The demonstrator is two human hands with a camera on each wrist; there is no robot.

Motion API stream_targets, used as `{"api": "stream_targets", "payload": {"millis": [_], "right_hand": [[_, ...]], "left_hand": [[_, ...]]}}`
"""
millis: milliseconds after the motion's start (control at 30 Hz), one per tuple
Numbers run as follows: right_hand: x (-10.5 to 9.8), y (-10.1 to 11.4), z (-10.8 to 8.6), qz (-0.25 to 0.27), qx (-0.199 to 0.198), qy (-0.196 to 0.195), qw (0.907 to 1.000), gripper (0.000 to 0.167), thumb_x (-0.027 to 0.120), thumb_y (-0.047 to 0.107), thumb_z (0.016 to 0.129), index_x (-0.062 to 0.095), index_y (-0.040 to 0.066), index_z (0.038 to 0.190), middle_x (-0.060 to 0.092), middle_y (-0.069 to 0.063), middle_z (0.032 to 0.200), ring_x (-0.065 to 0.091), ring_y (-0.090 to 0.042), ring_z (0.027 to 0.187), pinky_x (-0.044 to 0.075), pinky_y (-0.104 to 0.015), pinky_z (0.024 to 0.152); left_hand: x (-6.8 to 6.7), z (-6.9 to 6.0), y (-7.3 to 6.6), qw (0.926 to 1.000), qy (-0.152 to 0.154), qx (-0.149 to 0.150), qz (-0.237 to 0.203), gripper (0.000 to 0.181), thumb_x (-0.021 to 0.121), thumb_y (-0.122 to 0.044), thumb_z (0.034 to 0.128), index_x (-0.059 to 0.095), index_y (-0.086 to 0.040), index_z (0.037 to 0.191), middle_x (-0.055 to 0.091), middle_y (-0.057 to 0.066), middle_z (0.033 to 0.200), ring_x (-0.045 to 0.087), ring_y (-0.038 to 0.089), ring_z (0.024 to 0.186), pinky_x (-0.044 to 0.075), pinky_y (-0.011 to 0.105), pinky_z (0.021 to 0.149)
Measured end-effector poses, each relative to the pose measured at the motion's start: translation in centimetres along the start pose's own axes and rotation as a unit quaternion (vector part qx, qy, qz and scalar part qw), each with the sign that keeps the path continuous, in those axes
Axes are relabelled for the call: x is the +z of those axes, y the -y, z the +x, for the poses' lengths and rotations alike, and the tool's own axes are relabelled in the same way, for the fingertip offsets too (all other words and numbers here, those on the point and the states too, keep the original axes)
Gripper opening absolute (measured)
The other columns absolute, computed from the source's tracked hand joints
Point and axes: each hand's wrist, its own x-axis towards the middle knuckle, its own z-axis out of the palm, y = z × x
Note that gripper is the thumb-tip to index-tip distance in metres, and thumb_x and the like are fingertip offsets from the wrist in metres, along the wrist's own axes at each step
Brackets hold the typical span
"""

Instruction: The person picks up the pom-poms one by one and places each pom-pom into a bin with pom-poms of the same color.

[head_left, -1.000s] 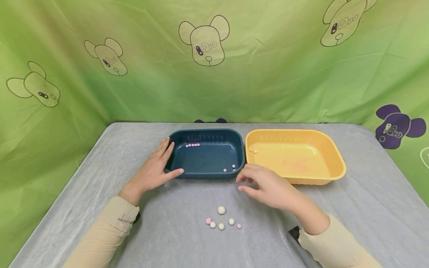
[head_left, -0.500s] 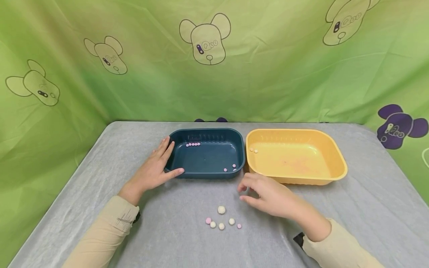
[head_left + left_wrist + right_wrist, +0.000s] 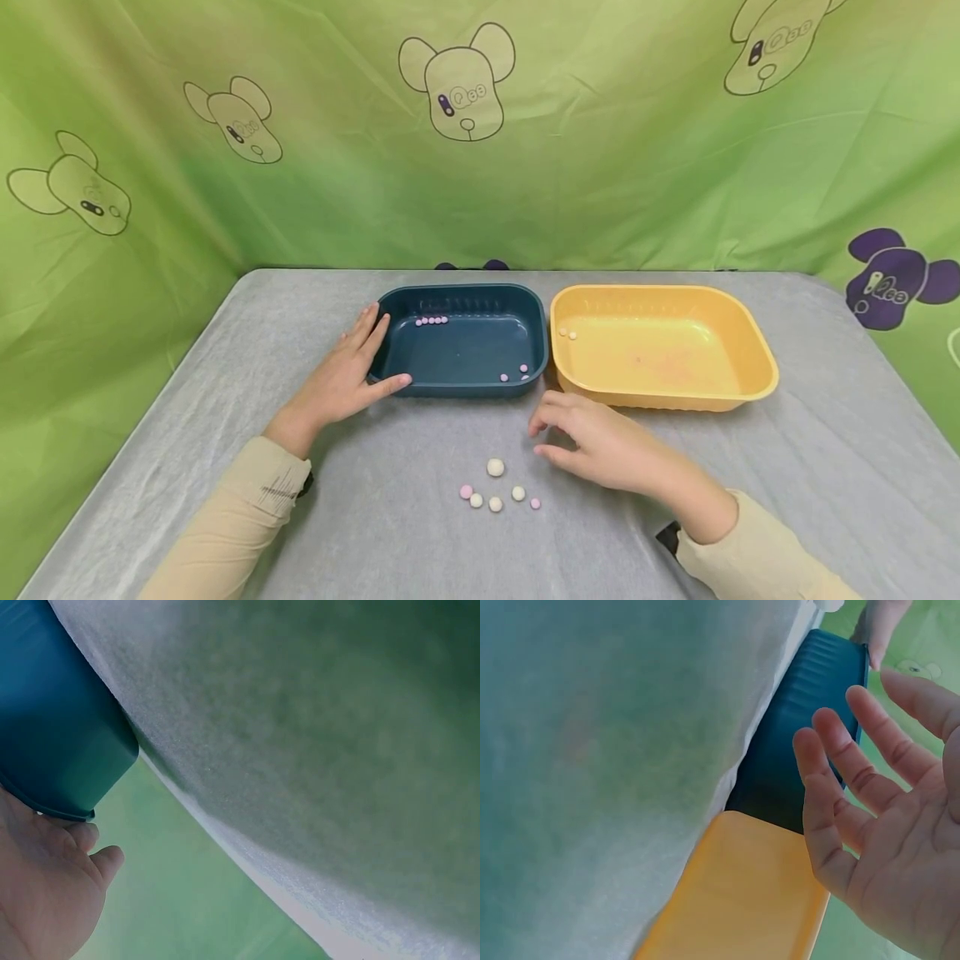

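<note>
The left hand rests on the left rim of a dark blue tray, fingers spread; the left wrist view shows that hand against the tray's wall. Over the cloth, in front of where the two trays meet, the right hand hovers with relaxed, slightly bent fingers and nothing in them. In the right wrist view its palm is empty. Several small balls lie on the cloth left of and nearer than the right hand: a larger white one, smaller white ones and pink ones.
A yellow tray stands beside the blue one, with two small pale balls at its left. Inside the blue tray, several pink balls line the back left and others lie at the front right. Green printed fabric hangs behind the table.
The right hand has moved back from the trays' front edge, toward the person, still empty. The left hand has stayed on the blue tray's rim, and the balls have not moved.
</note>
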Motion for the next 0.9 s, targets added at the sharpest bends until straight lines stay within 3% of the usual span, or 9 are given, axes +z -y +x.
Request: {"api": "stream_targets", "payload": {"millis": [467,900], "right_hand": [[0.59,0.37,-0.14,-0.004,-0.047,0.038,0.9982,0.010,0.072,0.020,0.090,0.068,0.023,0.099,0.060,0.014,0.101,0.059,-0.008,0.095,0.052,-0.029,0.085],[0.97,0.85,-0.16,-0.036,-0.053,0.070,0.9955,0.011,0.075,0.024,0.087,0.067,0.024,0.095,0.059,0.016,0.098,0.057,-0.006,0.098,0.052,-0.032,0.087]], "left_hand": [[-0.09,0.02,-0.15,1.0000,0.000,-0.003,0.001,0.100,0.054,-0.067,0.0915,0.008,-0.012,0.161,-0.005,0.008,0.169,-0.001,0.025,0.157,0.014,0.058,0.123],[-0.02,-0.02,-0.07,1.0000,-0.002,-0.001,-0.002,0.100,0.053,-0.069,0.0912,0.008,-0.013,0.161,-0.004,0.010,0.169,-0.002,0.026,0.157,0.014,0.059,0.123]]}}
